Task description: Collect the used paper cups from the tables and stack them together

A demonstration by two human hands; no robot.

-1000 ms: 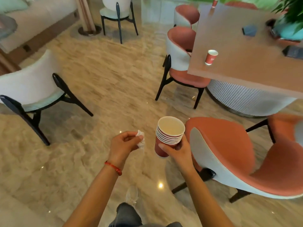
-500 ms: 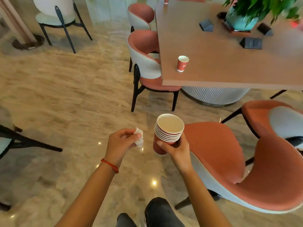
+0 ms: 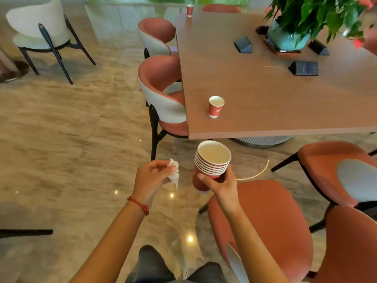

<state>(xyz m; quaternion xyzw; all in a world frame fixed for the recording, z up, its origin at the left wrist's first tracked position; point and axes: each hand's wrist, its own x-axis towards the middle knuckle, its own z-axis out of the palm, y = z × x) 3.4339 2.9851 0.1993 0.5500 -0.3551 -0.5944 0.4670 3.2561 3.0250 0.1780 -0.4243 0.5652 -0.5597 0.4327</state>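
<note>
Though the lower walls of the nested cups are hidden inside one another, the right hand (image 3: 221,185) curls its fingers round a stack of red paper cups (image 3: 210,165) whose top cup looks empty. The left hand (image 3: 152,179), just beside it, pinches a crumpled white tissue (image 3: 174,173). Beyond both hands a single red cup (image 3: 215,106) stands on the table (image 3: 265,94), its inside apparently empty; another cup (image 3: 189,10) at the far edge is blurred.

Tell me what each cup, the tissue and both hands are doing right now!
Stack of cups: nested, upright, held off the table.
Right hand: grips the stack.
Tissue: crumpled, pinched.
Left hand: holds the tissue.
Near cup: upright on the table, alone.
Far cup: upright at the table's far corner.
</note>
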